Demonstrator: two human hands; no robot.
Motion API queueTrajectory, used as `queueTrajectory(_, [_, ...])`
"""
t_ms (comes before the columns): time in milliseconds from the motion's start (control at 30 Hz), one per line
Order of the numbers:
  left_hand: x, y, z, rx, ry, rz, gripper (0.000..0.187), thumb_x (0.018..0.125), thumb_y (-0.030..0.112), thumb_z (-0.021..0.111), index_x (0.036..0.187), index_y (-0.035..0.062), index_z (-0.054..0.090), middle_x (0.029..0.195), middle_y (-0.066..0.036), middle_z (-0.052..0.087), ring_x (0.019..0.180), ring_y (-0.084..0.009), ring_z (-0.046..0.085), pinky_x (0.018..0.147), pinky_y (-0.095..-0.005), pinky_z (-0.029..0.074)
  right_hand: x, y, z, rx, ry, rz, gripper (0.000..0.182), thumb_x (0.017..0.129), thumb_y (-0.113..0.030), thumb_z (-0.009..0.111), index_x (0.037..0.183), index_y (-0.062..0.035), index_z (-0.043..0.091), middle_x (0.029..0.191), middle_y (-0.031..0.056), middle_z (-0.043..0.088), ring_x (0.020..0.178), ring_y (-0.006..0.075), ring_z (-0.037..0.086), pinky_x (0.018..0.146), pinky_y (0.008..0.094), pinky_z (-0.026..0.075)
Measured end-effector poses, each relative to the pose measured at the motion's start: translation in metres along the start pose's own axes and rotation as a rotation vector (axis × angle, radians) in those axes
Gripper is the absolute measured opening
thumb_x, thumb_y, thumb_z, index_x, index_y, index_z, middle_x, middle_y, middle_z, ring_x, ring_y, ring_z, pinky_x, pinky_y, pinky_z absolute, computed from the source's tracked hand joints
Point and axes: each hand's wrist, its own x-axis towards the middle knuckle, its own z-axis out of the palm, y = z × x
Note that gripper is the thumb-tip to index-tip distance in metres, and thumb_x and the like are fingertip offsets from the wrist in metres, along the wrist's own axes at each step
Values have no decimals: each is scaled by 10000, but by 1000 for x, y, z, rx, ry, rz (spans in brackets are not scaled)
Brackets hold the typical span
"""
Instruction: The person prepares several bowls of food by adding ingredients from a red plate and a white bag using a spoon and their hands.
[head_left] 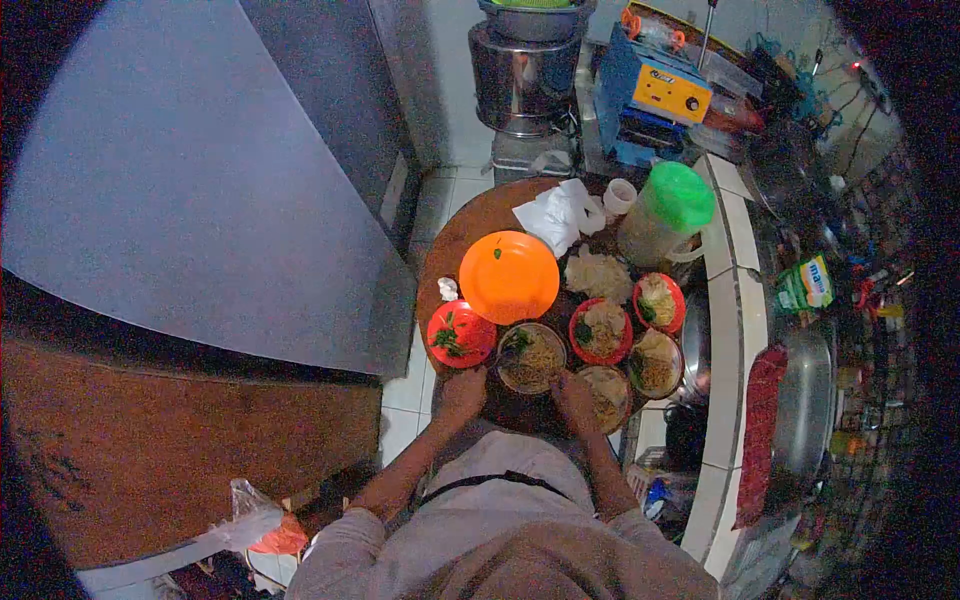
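Observation:
A bowl of noodles [538, 372] with a green leaf on top sits near the front of the round brown table [440, 240]. My right hand [573, 397] is closed at the bowl's lower right rim. Just left of the bowl, my left hand [463, 391] is closed, its fingertips below a red plate of green leaves [476, 335]; what it pinches, if anything, is too small to tell. Behind these lies an orange plate [510, 277] with one leaf on it. To the right stand several more filled bowls, including a red bowl [603, 332] and one beside my right hand [608, 392].
A jug with a green lid [681, 194], a white cup [620, 195] and a white plastic bag [556, 214] stand at the table's back. A tiled counter edge [722, 330] runs along the right. A blue machine [652, 95] and steel pot [527, 80] are beyond.

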Motion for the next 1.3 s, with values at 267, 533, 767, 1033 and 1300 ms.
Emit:
queueTrajectory(267, [-7, -20, 3, -77, 213, 22, 353, 858, 143, 516, 1202, 75, 560, 847, -212, 649, 760, -421, 655, 666, -542, 534, 17, 27, 15, 24, -89, 121, 302, 946, -278, 540, 1105, -30, 608, 970, 229, 661, 907, 421, 628, 785, 514, 490])
queueTrajectory(533, [-8, -38, -29, -80, 225, -294, 359, 897, 176, 492, 1234, 79, 569, 794, -225, 656, 758, -425, 655, 649, -543, 523, 16, 71, 52, 339, 112, -180, 377, 908, -248, 582, 1205, -15, 569, 1035, 246, 647, 941, 405, 630, 813, 490, 490])
queueTrajectory(767, [-10, -97, -27, 76, 294, -383, 239, 905, 198, 502, 1031, 72, 662, 831, -227, 688, 770, -379, 696, 674, -498, 568, 15, -158, -131, 331, -189, 135, 399, 918, -241, 555, 1252, -24, 561, 1085, 247, 645, 1030, 419, 608, 889, 501, 474])
queueTrajectory(1033, [-15, -104, -25, 71, 401, -378, 218, 889, 192, 513, 932, 66, 686, 818, -225, 689, 771, -395, 692, 675, -498, 571, 69, -70, 69, 201, -221, -286, 374, 902, -139, 488, 1251, -25, 563, 1045, 245, 654, 976, 414, 635, 838, 519, 510])
queueTrajectory(1300, [-16, -105, -15, 160, 300, -466, 248, 902, 212, 502, 907, 61, 698, 846, -219, 696, 800, -392, 695, 699, -491, 570, 100, -68, 135, 0, -166, -384, 393, 833, -75, 500, 1209, 28, 549, 876, 265, 655, 837, 415, 658, 707, 519, 541])
